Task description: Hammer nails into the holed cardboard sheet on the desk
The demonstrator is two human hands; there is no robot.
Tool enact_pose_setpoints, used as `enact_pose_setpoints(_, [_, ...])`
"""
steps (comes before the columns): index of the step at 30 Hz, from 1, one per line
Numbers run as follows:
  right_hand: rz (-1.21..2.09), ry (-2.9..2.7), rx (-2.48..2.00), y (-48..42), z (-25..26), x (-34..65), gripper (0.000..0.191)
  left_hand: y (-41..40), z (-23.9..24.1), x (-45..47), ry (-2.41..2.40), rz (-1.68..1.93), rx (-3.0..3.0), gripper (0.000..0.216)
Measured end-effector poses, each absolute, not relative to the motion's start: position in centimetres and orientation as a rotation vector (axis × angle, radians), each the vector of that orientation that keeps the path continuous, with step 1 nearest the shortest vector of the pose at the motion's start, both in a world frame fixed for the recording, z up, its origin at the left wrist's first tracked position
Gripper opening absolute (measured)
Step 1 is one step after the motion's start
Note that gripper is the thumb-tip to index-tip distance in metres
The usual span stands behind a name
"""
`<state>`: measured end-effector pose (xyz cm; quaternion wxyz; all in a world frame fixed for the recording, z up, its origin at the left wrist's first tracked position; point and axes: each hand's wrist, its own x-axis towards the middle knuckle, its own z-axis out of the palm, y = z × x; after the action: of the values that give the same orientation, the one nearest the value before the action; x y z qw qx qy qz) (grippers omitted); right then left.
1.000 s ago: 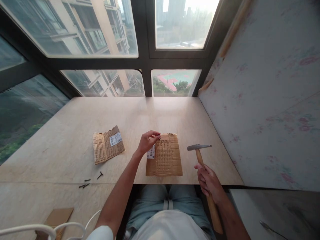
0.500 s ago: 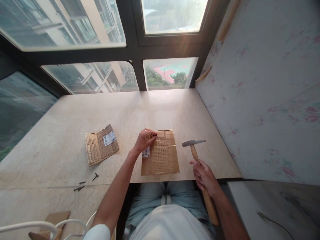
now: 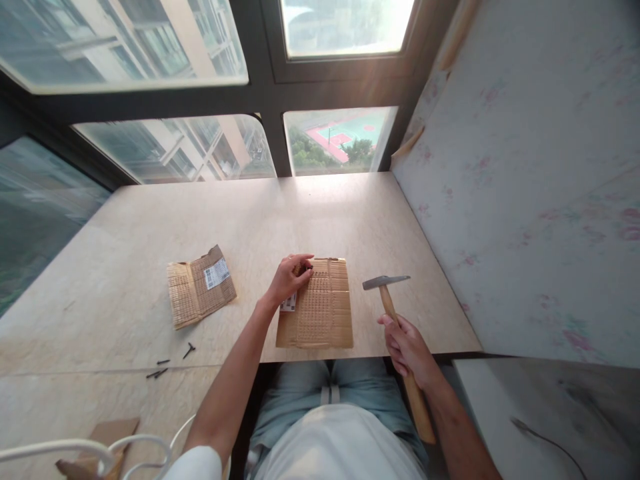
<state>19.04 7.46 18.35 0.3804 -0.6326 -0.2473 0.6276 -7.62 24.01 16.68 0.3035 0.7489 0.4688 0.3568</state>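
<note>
My left hand (image 3: 290, 277) is at the upper left of a brown cardboard piece (image 3: 320, 320), pinching a small dark nail (image 3: 308, 268) between thumb and fingers. The nail is mostly hidden, and whether its tip has entered the cardboard cannot be made out. Rows of small holes cover the cardboard, and a white label (image 3: 289, 303) shows partly beneath my wrist. To the right, my right hand (image 3: 406, 343) is wrapped round the wooden handle of a hammer (image 3: 387, 303). The metal head is raised beside the cardboard, apart from it and from the nail.
A second punched cardboard piece (image 3: 200, 288) with a label lies to the left. Several dark nails (image 3: 163, 372) are scattered in front of it. White tubing (image 3: 140, 440) and a cardboard scrap (image 3: 115, 433) occupy the lower left. A wallpapered wall (image 3: 540, 200) bounds the table's right side.
The cardboard has shifted slightly left under my left hand, whose index finger is now straighter. My right hand keeps the hammer in nearly the same place. The view has tipped down slightly.
</note>
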Motion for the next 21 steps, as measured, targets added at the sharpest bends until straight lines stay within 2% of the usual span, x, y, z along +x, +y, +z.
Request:
enact_pose_setpoints(9, [1.599, -0.669, -1.573, 7.9, 18.9, 18.9, 0.048, 24.0, 16.5, -7.6, 1.228, 0.949, 2.004, 0.029])
enact_pose_setpoints(21, [1.686, -1.008, -1.424, 13.1, 23.4, 14.7, 0.042, 23.8, 15.9, -8.0, 1.191, 1.004, 1.945, 0.026])
